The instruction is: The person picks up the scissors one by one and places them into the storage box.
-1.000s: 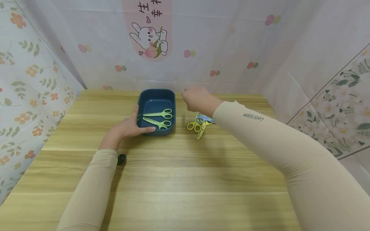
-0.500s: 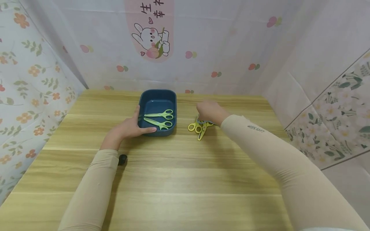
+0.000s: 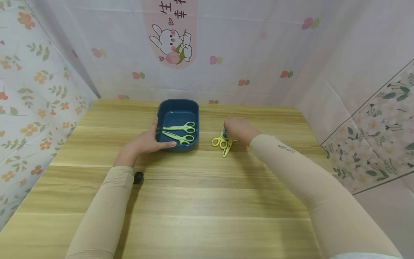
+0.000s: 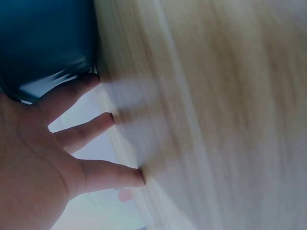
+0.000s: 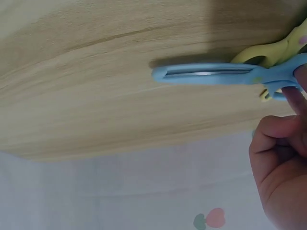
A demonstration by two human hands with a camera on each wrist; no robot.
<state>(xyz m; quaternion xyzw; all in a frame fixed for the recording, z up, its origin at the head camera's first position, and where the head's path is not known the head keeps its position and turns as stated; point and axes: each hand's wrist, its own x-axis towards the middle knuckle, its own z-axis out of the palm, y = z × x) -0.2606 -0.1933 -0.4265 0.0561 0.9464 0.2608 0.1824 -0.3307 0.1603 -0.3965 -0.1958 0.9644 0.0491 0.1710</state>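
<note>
In the head view, a dark blue bin point(image 3: 178, 106) stands near the table's back. Two green scissors point(image 3: 179, 137) lie inside it. My left hand point(image 3: 143, 142) is spread against its left side, thumb along the near rim. Several fingers point(image 4: 88, 132) stretch straight, tips at the table, in the left wrist view. Right of the bin, my right hand point(image 3: 240, 129) pinches blue scissors point(image 5: 206, 74) at the handle, fingertips at the loops. Yellow scissors point(image 3: 219, 142) lie under and beside them, partly hidden by the hand.
A small black object point(image 3: 138, 177) sits beside the left forearm on the wooden table point(image 3: 207, 208). Patterned curtains point(image 3: 252, 46) close off the back and both sides.
My right hand has come down and to the right from beside the bin to the scissors, and now pinches the blue pair. My left hand stays at the bin.
</note>
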